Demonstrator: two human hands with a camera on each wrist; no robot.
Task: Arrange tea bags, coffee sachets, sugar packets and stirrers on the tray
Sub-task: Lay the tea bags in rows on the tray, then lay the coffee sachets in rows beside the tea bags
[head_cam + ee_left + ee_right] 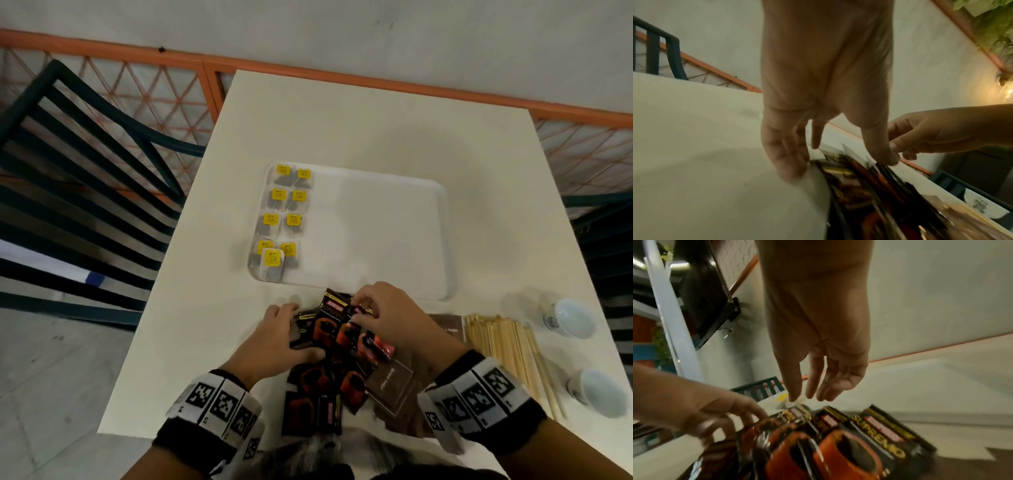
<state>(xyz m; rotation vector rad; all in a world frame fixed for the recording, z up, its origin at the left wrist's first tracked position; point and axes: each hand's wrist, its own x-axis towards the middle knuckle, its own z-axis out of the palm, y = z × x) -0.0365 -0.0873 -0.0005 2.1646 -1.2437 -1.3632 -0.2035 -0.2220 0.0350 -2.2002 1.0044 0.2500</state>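
A white tray [376, 233] sits mid-table, with several yellow-tagged tea bags [284, 219] in two columns along its left side. In front of it lies a loose pile of black-and-orange coffee sachets [329, 329] [849, 451] [859, 186]. My left hand [284, 334] [838, 155] grips the pile's left side, fingers along its edge and thumb on top. My right hand [363, 308] [807, 395] hovers at the pile's far end, its fingers relaxed and their tips at the sachets' top edges. Brown sugar packets [388, 383] lie right of the pile, wooden stirrers [507, 353] beyond them.
Two white cups [572, 318] [596, 392] stand at the right edge of the white table [342, 130]. A dark slatted chair [85, 171] is at the left, an orange lattice fence behind. The tray's middle and right are bare.
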